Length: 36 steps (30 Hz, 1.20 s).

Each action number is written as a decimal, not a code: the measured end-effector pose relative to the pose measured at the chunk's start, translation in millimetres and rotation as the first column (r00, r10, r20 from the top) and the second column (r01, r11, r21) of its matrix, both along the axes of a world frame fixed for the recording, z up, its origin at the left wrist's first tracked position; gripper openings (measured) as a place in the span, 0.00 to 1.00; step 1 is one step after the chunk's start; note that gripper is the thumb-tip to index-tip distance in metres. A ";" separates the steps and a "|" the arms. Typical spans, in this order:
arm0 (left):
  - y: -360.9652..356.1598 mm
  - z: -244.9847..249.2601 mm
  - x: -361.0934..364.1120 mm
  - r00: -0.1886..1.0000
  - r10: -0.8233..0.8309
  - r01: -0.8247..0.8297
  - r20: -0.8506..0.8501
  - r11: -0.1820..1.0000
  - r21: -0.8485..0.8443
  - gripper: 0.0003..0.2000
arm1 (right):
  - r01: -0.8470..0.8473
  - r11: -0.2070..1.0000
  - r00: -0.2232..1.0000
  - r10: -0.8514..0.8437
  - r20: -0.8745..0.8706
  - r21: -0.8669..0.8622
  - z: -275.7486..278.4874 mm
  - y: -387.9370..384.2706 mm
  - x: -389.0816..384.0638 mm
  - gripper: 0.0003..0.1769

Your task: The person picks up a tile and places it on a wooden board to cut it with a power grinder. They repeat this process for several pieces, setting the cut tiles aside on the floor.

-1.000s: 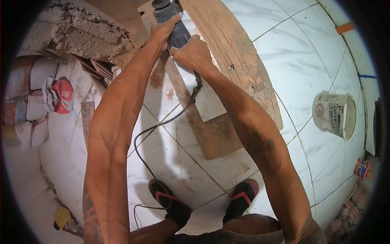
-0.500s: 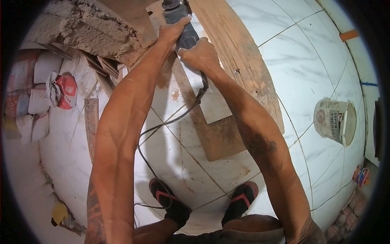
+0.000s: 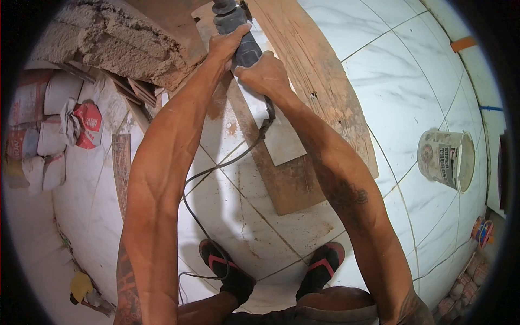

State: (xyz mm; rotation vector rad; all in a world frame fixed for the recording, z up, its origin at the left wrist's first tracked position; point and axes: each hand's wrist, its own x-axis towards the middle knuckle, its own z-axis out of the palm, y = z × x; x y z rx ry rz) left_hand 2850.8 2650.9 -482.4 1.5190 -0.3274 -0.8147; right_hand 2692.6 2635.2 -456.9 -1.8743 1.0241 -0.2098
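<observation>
Both my hands grip a dark corded power tool (image 3: 236, 30) at the top of the view. My left hand (image 3: 226, 46) wraps its body further forward; my right hand (image 3: 264, 75) holds the rear of the handle. The tool's head is cut off by the top edge. Its black cable (image 3: 216, 169) runs down across the floor toward my feet. Under the tool lies a narrow white tile piece (image 3: 281, 138) on a long wooden board (image 3: 319, 81), with a second brown board (image 3: 290, 187) beneath it.
A rough concrete block (image 3: 108, 43) sits top left, with cement sacks (image 3: 59, 124) below it. A dirty bucket (image 3: 447, 158) lies on its side at right on the white marble-look floor tiles (image 3: 411, 81). My sandalled feet (image 3: 227, 268) stand at the bottom.
The view has shifted a little; my hands and the tool stay together at the top, with the same grip throughout.
</observation>
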 end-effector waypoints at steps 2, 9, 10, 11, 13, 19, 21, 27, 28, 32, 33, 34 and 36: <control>0.7 3.0 -1.7 1.000 0.007 -0.008 0.015 1.000 0.015 0.23 | -0.012 1.000 1.000 0.011 0.005 0.020 -0.3 -0.4 -0.2 0.42; 2.7 7.0 -4.8 1.000 -0.004 0.004 -0.002 1.000 0.021 0.24 | -0.006 1.000 1.000 0.007 -0.009 0.018 4.3 1.1 -2.6 0.42; 2.7 5.1 -3.7 1.000 -0.005 0.005 -0.006 1.000 0.014 0.24 | -0.009 1.000 1.000 0.010 -0.012 0.014 3.8 1.0 -2.4 0.42; 2.2 3.0 -3.0 1.000 -0.005 0.005 -0.011 1.000 0.007 0.23 | -0.012 1.000 1.000 0.012 -0.015 0.010 3.2 0.9 -2.4 0.42; 1.6 1.1 -1.8 1.000 -0.009 0.009 -0.011 1.000 -0.005 0.23 | -0.015 1.000 1.000 0.015 -0.019 0.003 3.1 0.8 -2.5 0.42; 5.2 6.0 -6.3 1.000 -0.020 0.020 -0.002 1.000 0.009 0.23 | -0.001 1.000 0.999 0.001 -0.032 -0.006 1.9 2.7 -3.0 0.43; 4.6 5.9 -6.5 1.000 -0.010 0.010 0.003 0.999 0.034 0.24 | 0.008 1.000 1.000 -0.009 -0.027 -0.019 2.4 3.9 -4.6 0.43; 5.9 1.5 -5.8 1.000 -0.023 0.022 0.019 0.999 0.047 0.25 | -0.005 1.000 0.999 0.004 -0.049 -0.006 3.0 4.8 -7.5 0.42; 6.0 0.3 -5.4 1.000 -0.026 0.025 0.014 0.999 0.037 0.25 | -0.005 1.000 0.999 0.004 -0.049 -0.007 1.7 4.8 -7.3 0.42; 7.2 -4.1 -7.4 1.000 -0.022 0.023 -0.011 0.999 0.022 0.24 | -0.014 1.000 0.998 0.014 -0.054 -0.003 -0.9 5.3 -8.9 0.42; 7.2 -4.8 -8.5 1.000 -0.019 0.019 -0.019 1.000 0.024 0.24 | -0.018 1.000 0.998 0.018 -0.058 -0.001 -1.0 5.3 -9.9 0.42; 7.5 -4.3 -9.8 1.000 -0.016 0.017 -0.019 1.000 0.022 0.24 | -0.017 1.000 0.998 0.016 -0.058 -0.006 0.0 6.0 -11.0 0.42; 8.6 -3.8 -12.3 1.000 -0.012 0.012 -0.020 1.000 0.018 0.24 | -0.014 1.000 0.998 0.013 -0.058 -0.016 1.7 7.7 -13.4 0.42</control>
